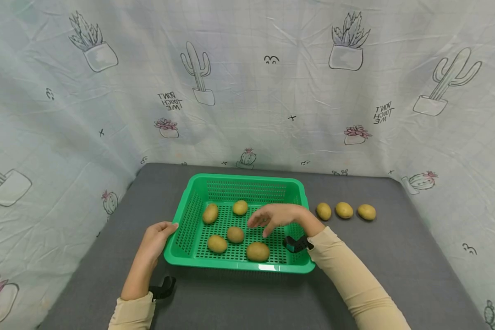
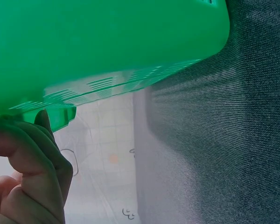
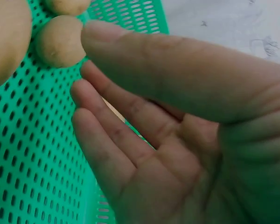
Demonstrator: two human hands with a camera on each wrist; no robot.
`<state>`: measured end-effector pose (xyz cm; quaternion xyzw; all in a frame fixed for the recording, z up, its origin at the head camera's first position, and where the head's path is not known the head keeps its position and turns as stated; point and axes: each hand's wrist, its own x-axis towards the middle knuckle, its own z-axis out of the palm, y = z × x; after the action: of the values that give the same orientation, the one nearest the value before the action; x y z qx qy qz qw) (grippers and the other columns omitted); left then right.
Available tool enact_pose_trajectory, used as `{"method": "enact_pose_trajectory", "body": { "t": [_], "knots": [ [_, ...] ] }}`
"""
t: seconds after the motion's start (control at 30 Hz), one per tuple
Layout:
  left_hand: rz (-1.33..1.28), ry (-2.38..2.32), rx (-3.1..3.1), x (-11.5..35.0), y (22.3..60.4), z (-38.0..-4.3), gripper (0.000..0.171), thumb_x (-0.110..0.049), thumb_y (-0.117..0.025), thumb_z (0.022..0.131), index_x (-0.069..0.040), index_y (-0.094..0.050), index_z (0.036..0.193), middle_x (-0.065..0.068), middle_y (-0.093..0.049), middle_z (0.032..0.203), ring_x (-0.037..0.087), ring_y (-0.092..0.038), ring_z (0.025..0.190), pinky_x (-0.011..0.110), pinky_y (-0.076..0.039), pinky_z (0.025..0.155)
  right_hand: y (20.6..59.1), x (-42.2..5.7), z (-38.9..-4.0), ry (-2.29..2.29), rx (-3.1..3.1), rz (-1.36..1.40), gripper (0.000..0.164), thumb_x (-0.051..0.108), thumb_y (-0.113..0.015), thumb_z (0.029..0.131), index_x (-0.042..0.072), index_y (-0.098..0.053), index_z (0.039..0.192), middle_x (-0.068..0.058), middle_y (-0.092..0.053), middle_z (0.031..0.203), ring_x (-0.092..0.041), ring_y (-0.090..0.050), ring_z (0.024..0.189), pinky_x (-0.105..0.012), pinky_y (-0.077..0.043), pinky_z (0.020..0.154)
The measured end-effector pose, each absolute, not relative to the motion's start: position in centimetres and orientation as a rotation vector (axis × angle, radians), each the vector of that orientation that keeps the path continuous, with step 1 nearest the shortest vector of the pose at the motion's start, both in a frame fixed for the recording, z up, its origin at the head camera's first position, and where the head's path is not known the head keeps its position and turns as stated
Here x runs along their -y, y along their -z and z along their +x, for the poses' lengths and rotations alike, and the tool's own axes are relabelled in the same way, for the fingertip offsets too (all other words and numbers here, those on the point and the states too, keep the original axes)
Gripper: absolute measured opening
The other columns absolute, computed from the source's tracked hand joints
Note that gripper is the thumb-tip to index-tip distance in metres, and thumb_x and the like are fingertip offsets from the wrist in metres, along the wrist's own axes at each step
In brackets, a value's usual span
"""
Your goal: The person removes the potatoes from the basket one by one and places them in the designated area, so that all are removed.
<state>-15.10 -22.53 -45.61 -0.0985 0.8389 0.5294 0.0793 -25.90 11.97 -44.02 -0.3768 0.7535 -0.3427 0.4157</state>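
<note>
A green plastic basket (image 1: 239, 264) with slotted walls sits on the grey table. My left hand (image 1: 154, 242) grips its left rim, thumb on top and fingers curled beneath, as the left wrist view shows. Over the basket's right half hovers my right hand (image 1: 279, 215), fingers loosely bent and palm holding nothing. Several potatoes lie spread on the basket floor: a large potato (image 1: 257, 251) at the front, a brownish potato (image 1: 235, 234) near the middle, a front-left potato (image 1: 217, 244), a back-left potato (image 1: 210, 213) and a back potato (image 1: 240, 207).
Three more potatoes stand in a row on the table right of the basket: a near one (image 1: 323, 211), a middle one (image 1: 344, 210) and a far one (image 1: 366, 212). A white curtain (image 1: 247, 82) printed with cacti hangs behind the grey tabletop (image 1: 214, 302) and along both sides.
</note>
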Motion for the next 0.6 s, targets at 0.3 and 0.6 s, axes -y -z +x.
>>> {"method": "enact_pose_trajectory", "body": {
  "t": [0.3, 0.6],
  "knots": [
    [-0.293, -1.576, -2.518, 22.5, 45.5, -15.0, 0.052, -0.033, -0.044, 0.102, 0.01, -0.046, 0.131, 0.03, -0.042, 0.137, 0.042, -0.041, 0.125, 0.056, -0.035, 0.1, 44.9, -11.7, -25.7, 0.773, -1.834, -0.908, 0.055, -0.003, -0.066, 0.085, 0.007, -0.05, 0.136, -0.007, -0.05, 0.14, -0.023, -0.046, 0.131, -0.036, -0.04, 0.105],
    [-0.322, -1.553, -2.568, 22.4, 45.6, -15.1, 0.047, -0.032, -0.046, 0.101, 0.008, -0.053, 0.125, 0.022, -0.057, 0.117, 0.013, -0.055, 0.083, 0.031, -0.045, 0.075, 45.6, -11.2, -25.5, 0.688, -1.778, -0.93, 0.059, -0.002, -0.066, 0.085, 0.008, -0.046, 0.14, -0.007, -0.046, 0.143, -0.023, -0.042, 0.134, -0.034, -0.039, 0.106]
  ]
}}
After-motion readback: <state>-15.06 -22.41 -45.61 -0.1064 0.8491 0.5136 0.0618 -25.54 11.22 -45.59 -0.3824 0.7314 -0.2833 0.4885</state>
